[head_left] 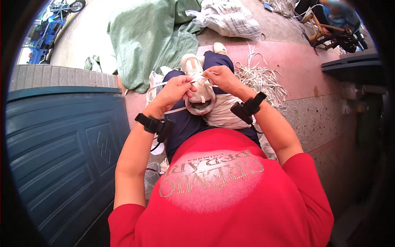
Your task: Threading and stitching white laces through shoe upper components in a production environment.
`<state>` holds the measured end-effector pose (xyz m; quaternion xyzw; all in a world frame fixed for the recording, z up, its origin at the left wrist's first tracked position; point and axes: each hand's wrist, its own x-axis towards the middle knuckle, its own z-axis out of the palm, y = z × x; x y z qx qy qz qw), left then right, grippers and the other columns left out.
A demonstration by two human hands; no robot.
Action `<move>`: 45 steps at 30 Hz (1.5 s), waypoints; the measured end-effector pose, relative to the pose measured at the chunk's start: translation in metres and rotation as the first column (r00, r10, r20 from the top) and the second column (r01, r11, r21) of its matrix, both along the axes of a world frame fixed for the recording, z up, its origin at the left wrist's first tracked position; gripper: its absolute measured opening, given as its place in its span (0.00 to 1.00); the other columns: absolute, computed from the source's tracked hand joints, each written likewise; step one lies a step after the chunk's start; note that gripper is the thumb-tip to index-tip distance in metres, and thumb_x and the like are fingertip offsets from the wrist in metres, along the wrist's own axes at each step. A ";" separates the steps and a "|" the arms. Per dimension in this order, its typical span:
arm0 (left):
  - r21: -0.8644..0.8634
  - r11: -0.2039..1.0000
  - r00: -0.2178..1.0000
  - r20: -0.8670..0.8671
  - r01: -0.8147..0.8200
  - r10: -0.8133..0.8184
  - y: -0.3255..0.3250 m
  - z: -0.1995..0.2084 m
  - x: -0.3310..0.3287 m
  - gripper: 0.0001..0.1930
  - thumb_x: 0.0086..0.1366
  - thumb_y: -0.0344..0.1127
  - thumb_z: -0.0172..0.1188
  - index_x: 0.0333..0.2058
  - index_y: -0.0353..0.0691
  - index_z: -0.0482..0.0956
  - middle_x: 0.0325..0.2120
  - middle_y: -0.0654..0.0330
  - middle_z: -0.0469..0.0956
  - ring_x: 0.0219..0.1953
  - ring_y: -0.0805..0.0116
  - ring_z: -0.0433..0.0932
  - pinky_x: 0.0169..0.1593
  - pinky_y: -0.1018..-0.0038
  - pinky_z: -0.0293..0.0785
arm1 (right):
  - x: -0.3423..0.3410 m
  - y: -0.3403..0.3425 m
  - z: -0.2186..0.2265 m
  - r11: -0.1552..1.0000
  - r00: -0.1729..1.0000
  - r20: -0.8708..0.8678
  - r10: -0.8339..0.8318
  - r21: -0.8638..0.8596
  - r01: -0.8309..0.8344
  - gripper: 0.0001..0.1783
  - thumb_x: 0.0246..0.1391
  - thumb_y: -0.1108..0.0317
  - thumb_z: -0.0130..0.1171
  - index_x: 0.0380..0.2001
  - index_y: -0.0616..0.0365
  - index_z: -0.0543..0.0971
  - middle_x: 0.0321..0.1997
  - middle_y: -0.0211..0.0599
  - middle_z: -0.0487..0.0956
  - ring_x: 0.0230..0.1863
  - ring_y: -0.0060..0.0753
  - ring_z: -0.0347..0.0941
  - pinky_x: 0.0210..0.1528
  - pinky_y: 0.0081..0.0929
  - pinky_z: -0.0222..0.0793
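Observation:
A beige and white sneaker (201,98) rests on my lap between my dark-trousered legs, toe away from me and its opening nearer my body. Over its left side, my left hand (177,89) is closed, with thumb and fingers pinching a white shoelace (157,85) that loops out to the left. My right hand (224,79) is pinched on the lace at the shoe's upper right, close to the eyelets. The lace tips between the fingers are too small to make out. Under the shoe and right hand lies a thick bundle of pale laces (225,113).
More loose white laces (263,80) spread on the pink floor to the right. Beyond my feet are a green tarp (142,41) and a white plastic sack (230,18). A blue panelled door (66,144) stands close on the left; a dark ledge (352,68) juts in at right.

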<state>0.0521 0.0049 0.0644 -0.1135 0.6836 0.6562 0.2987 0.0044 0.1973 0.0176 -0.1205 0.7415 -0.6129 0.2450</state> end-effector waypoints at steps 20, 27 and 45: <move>-0.745 0.650 0.864 -0.221 0.149 -0.452 -0.003 -0.027 -0.008 0.16 0.62 0.42 0.44 0.33 0.33 0.71 0.28 0.47 0.74 0.33 0.51 0.73 0.37 0.66 0.66 | 0.002 -0.001 0.002 0.997 0.992 0.108 0.067 0.042 -0.072 0.12 0.52 0.62 0.51 0.28 0.61 0.77 0.14 0.21 0.68 0.16 0.12 0.59 0.18 0.14 0.54; -0.715 0.698 0.814 -0.435 -0.051 -0.386 0.001 -0.031 -0.006 0.12 0.59 0.38 0.48 0.31 0.34 0.73 0.26 0.47 0.75 0.34 0.50 0.74 0.38 0.64 0.67 | 0.005 -0.002 0.000 0.997 0.992 0.104 0.069 0.023 -0.072 0.12 0.53 0.62 0.51 0.27 0.60 0.77 0.14 0.21 0.68 0.16 0.11 0.59 0.17 0.13 0.53; -0.794 0.599 0.864 -0.224 0.108 -0.452 0.018 -0.038 -0.019 0.11 0.54 0.34 0.44 0.27 0.31 0.72 0.28 0.41 0.73 0.35 0.45 0.72 0.38 0.56 0.66 | 0.012 -0.009 0.009 0.993 0.987 0.106 0.117 0.016 -0.119 0.12 0.54 0.64 0.50 0.29 0.62 0.77 0.15 0.24 0.70 0.17 0.12 0.63 0.19 0.14 0.60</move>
